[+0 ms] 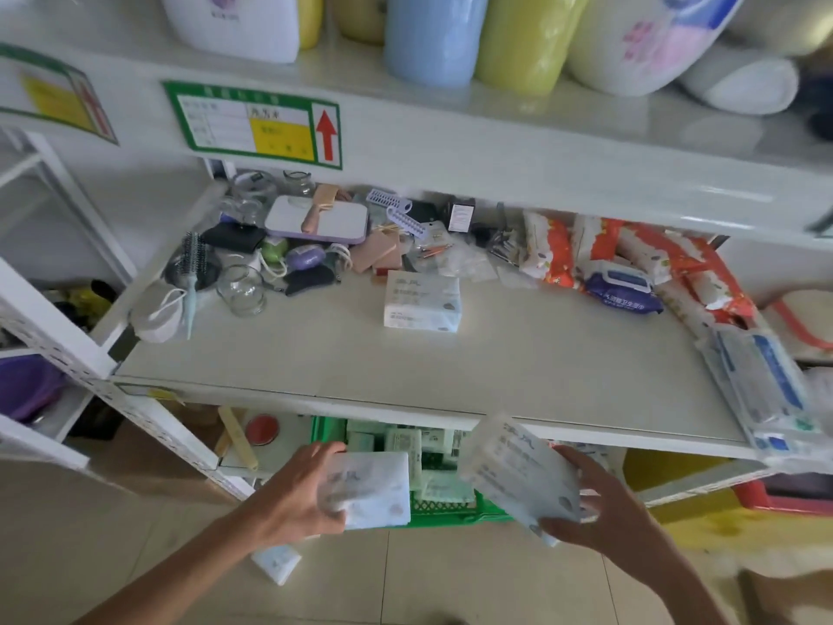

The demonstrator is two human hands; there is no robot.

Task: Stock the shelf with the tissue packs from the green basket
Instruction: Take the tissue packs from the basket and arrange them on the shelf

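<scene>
A green basket [444, 518] sits on the floor, partly under the white shelf [450, 372], with several tissue packs [408, 444] inside. My left hand [302, 493] grips one white tissue pack [376, 487] over the basket's left side. A second white tissue pack [518, 471] is held in my right hand [599, 512], lifted in front of the shelf's front edge. One white tissue pack [422, 304] lies on the shelf, near the middle.
Brushes, glass jars, a mirror and small items crowd the shelf's back left [279, 245]. Red-and-white packs [640, 259] and a blue wipes pack [622, 290] lie at the right, flat blue-white packets [762, 390] at the right edge. Another white pack [277, 563] lies on the floor.
</scene>
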